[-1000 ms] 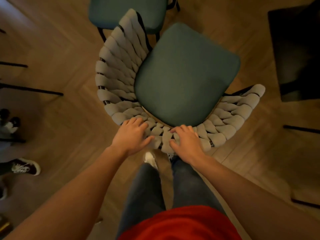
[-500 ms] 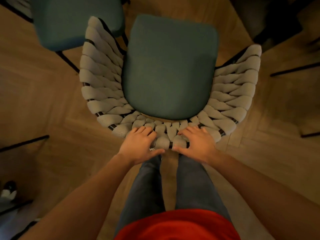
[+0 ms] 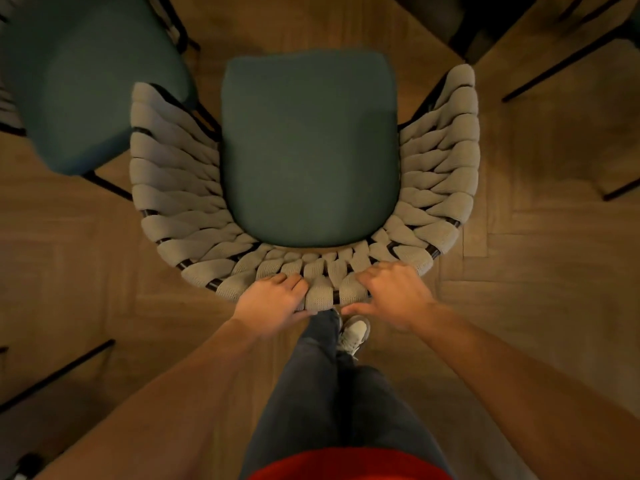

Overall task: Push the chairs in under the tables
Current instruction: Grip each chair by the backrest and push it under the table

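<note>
Both hands sit on the back rim of the chair (image 3: 308,150): the left hand (image 3: 273,303) has its fingers curled over the top of the woven beige backrest (image 3: 173,202) with the thumb tucked along the outer side, gripping it, while the right hand (image 3: 394,294) lies on the rim with its fingers bent over the weave and the thumb stretched out sideways, clear of the chair (whether those fingers really clamp the rim or only press on it I cannot tell). That chair, with its green seat cushion, stands directly ahead of the person on the wooden herringbone floor (image 3: 540,278). A second green chair (image 3: 86,81) stands just beside it at upper left, its seat edge overlapping the woven armrest from this angle. Below the hands show dark trouser legs (image 3: 311,393), a pale shoe (image 3: 355,334) and a red top (image 3: 346,465).
</note>
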Available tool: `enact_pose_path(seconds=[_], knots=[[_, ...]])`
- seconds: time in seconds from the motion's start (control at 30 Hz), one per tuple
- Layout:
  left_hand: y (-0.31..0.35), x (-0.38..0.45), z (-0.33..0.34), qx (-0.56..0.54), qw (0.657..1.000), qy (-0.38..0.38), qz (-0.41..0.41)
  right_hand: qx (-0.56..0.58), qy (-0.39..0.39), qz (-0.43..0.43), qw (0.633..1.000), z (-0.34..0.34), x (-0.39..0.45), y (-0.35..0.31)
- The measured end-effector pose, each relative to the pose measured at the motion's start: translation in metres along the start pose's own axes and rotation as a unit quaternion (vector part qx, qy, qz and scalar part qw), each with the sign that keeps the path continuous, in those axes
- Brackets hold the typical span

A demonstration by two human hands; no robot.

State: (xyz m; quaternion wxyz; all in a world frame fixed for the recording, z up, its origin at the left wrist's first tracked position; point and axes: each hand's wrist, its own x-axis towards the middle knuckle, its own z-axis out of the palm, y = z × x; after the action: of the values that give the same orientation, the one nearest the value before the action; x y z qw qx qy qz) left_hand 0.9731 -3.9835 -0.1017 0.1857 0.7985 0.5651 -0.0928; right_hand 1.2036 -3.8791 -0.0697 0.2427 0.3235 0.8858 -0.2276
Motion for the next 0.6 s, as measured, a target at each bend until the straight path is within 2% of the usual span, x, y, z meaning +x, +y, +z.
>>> enact_pose_path(seconds=[0.13,0.43,0.6], knots=[[0.004,-0.001,-0.001,0.011,0.999,-0.029,0.037,0.025,0.001,0.027,0.999,0.015,-0.019,-0.008],[0.01,0.025,-0.016,0.056,0.987,-0.036,0.143,0.087,0.03,0.127,0.988,0.04,-0.049,-0.012],[0.004,0.051,-0.035,0.077,0.981,-0.074,0.164,0.113,0.062,0.173,0.976,0.04,-0.048,-0.009]])
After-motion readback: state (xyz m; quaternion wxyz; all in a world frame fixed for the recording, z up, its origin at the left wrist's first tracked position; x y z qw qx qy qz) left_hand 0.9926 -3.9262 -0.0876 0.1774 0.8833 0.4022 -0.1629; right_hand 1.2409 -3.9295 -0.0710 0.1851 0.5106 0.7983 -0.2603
